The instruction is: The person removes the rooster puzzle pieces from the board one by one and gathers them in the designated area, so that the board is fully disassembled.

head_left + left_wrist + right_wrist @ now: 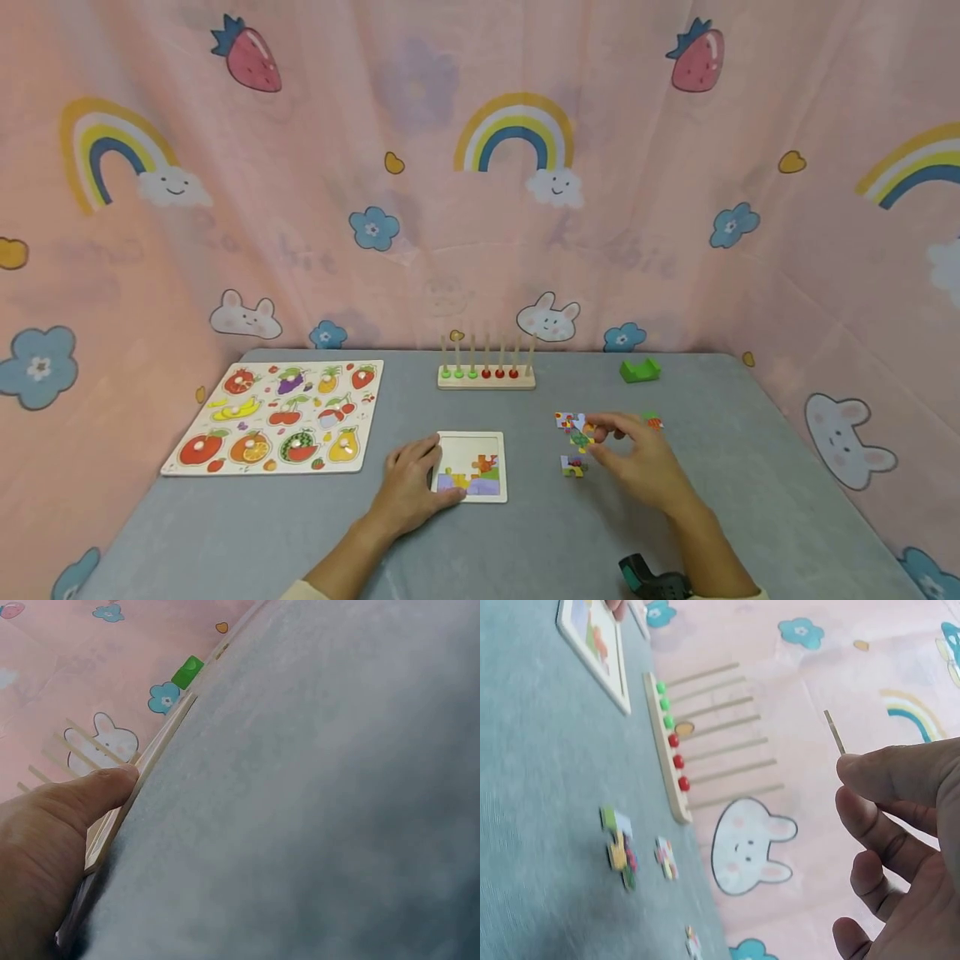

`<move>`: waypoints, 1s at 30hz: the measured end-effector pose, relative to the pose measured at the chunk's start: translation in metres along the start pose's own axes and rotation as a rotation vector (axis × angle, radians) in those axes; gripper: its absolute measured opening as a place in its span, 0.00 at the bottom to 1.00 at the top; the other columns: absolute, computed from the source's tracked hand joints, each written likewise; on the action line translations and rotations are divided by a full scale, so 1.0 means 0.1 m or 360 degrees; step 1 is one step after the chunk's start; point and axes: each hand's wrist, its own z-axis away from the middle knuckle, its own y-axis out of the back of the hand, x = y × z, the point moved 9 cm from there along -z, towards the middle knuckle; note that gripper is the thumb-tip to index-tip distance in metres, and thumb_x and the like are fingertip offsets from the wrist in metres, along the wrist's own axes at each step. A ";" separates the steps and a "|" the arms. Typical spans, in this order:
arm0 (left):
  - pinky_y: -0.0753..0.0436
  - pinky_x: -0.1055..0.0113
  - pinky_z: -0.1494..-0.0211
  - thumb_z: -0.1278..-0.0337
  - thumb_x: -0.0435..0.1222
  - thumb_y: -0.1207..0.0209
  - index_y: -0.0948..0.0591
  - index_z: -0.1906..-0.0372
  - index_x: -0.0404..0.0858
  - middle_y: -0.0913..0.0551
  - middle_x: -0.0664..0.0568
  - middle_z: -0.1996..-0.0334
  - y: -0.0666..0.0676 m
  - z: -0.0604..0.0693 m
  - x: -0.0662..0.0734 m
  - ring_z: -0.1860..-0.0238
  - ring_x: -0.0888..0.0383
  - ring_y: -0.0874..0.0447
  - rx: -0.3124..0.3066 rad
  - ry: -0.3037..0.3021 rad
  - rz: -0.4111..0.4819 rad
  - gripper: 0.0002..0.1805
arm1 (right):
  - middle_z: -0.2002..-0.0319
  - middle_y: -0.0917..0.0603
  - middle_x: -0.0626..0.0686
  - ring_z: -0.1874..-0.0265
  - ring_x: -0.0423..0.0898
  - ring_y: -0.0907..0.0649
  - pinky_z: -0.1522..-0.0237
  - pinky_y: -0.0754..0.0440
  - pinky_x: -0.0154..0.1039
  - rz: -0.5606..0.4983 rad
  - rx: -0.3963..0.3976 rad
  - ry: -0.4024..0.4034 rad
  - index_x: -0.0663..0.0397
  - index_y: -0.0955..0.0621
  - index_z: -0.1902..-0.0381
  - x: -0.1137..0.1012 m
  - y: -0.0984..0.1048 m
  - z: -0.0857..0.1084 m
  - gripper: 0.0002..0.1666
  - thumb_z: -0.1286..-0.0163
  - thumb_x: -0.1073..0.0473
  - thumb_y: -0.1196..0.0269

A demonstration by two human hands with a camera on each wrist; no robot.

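The wooden puzzle tray (469,435), partly filled with jigsaw pieces along its bottom and right, lies before me. My left hand (411,486) holds it by the left side, with the thumb on the near edge and the fingers at the far left corner. In the left wrist view, the thumb (97,791) presses on the tray's rim. To the right, my right hand (637,458) pinches a jigsaw piece (582,438) between thumb and fingertips above the table. The right wrist view shows this piece (833,731) edge-on. Below it, another jigsaw piece (573,466) lies on the table.
A fruit puzzle board (270,417) lies at the left. At the back stand a bead-peg rack (487,381) and a green block (640,371). Another loose piece (654,421) is beyond the right hand. A black-and-teal object (652,579) sits by the right forearm.
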 end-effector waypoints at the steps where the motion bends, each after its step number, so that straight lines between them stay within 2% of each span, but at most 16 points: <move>1: 0.44 0.41 0.39 0.59 0.51 0.27 0.23 0.41 0.27 0.27 0.40 0.39 0.00 0.00 0.00 0.39 0.43 0.31 -0.0001 0.0001 0.0000 0.42 | 0.68 0.21 0.41 0.62 0.47 0.24 0.58 0.28 0.42 0.0021 0.0005 0.0011 0.59 0.17 0.53 0.02 0.02 0.01 0.20 0.45 0.68 0.28; 5: 0.44 0.41 0.39 0.59 0.52 0.27 0.23 0.41 0.27 0.27 0.40 0.38 -0.01 0.00 -0.01 0.39 0.43 0.31 -0.0008 0.0006 -0.0011 0.42 | 0.68 0.21 0.41 0.64 0.49 0.24 0.59 0.29 0.40 0.0086 0.0020 0.0031 0.59 0.17 0.53 0.14 0.11 0.03 0.20 0.46 0.69 0.27; 12: 0.44 0.41 0.39 0.59 0.52 0.28 0.23 0.41 0.27 0.27 0.40 0.38 -0.03 -0.01 -0.01 0.38 0.43 0.32 -0.0012 0.0010 -0.0004 0.43 | 0.68 0.22 0.43 0.65 0.48 0.27 0.63 0.29 0.41 0.0114 0.0011 -0.0072 0.59 0.17 0.53 0.42 0.24 0.13 0.20 0.45 0.69 0.28; 15: 0.44 0.41 0.39 0.59 0.52 0.27 0.23 0.41 0.27 0.27 0.40 0.38 -0.03 -0.01 -0.01 0.38 0.43 0.32 -0.0005 0.0015 -0.0001 0.43 | 0.69 0.22 0.44 0.67 0.49 0.27 0.66 0.30 0.40 0.0099 -0.0006 -0.0071 0.61 0.17 0.54 0.52 0.26 0.16 0.19 0.46 0.69 0.28; 21: 0.44 0.41 0.39 0.59 0.52 0.27 0.23 0.42 0.27 0.27 0.40 0.38 0.00 -0.02 0.00 0.38 0.43 0.32 0.0007 0.0004 0.0008 0.42 | 0.71 0.22 0.43 0.71 0.44 0.27 0.69 0.29 0.38 0.0144 -0.0085 -0.0083 0.63 0.17 0.55 0.73 0.19 0.18 0.18 0.46 0.69 0.28; 27: 0.44 0.41 0.39 0.59 0.52 0.27 0.23 0.42 0.27 0.27 0.40 0.39 0.01 -0.01 -0.01 0.38 0.43 0.32 0.0019 -0.0003 0.0013 0.42 | 0.71 0.23 0.45 0.71 0.41 0.24 0.68 0.25 0.38 0.0065 -0.0266 -0.0286 0.63 0.18 0.52 0.97 0.02 0.23 0.18 0.42 0.70 0.31; 30: 0.43 0.41 0.39 0.60 0.52 0.27 0.23 0.42 0.26 0.27 0.40 0.39 0.00 0.00 0.00 0.38 0.43 0.32 0.0019 -0.0017 0.0010 0.43 | 0.71 0.23 0.46 0.71 0.41 0.23 0.67 0.24 0.37 0.0083 -0.0334 -0.0354 0.64 0.19 0.52 1.05 -0.05 0.26 0.18 0.42 0.71 0.32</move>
